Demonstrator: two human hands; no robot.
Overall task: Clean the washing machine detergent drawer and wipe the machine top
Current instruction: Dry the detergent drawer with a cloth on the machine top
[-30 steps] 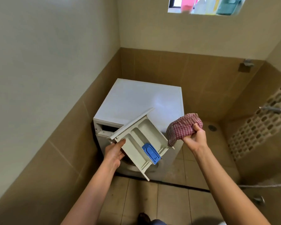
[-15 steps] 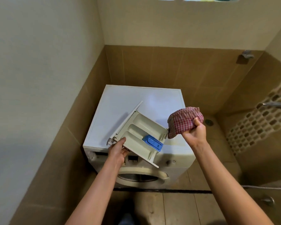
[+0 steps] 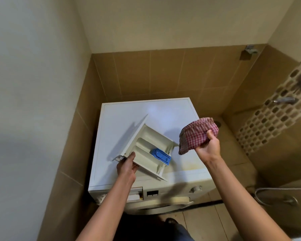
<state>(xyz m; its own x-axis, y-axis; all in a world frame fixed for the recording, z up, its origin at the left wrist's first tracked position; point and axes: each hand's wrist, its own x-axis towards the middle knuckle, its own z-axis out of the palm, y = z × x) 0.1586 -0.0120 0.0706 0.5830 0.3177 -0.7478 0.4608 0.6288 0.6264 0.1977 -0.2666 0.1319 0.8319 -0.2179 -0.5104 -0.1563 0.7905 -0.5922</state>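
A white washing machine stands in the tiled corner, its flat top facing me. The white detergent drawer, with a blue insert in one compartment, is out of the machine and held tilted over the top. My left hand grips the drawer at its near left end. My right hand holds a bunched red-and-white checked cloth just right of the drawer, apart from it. The empty drawer slot shows on the machine's front left.
Beige wall on the left and brown tiles behind hem the machine in. A tap sticks out of the mosaic wall at right. A floor drain lies beyond the cloth. A hose and a metal fitting sit low at right.
The drawer has come up from in front of the machine to above its top. The view has dropped and moved closer. The cloth stays beside the drawer in my right hand.
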